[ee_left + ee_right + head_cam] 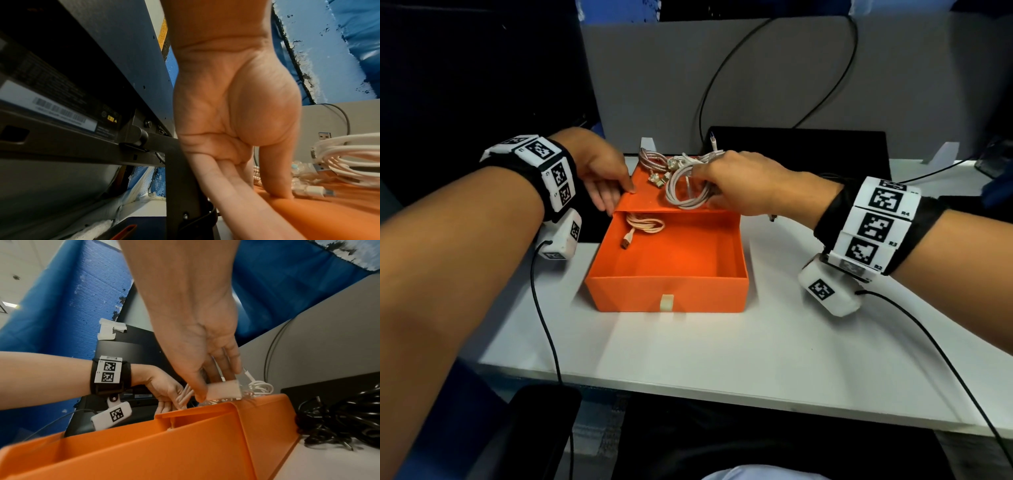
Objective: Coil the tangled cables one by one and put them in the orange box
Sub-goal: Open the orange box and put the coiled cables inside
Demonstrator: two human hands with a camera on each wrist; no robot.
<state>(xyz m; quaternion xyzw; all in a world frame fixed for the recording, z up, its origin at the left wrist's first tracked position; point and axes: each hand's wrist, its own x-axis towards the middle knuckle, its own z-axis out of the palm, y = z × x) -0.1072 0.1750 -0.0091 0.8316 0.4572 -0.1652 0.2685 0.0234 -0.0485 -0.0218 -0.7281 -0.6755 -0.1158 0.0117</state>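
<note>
The orange box stands on the white table with its drawer pulled out toward me. One coiled pinkish cable lies in the drawer's back left corner. On the box's sleeve lie a coiled white cable and a tangle of braided cables. My right hand grips the white cable's loops on top of the sleeve. My left hand braces the sleeve's left edge, thumb pressed on top and fingers straight down the side.
A black mat lies behind the box, against a grey partition with a black cord hanging on it. A bundle of black cable sits to the right of the box. Dark equipment stands on the left.
</note>
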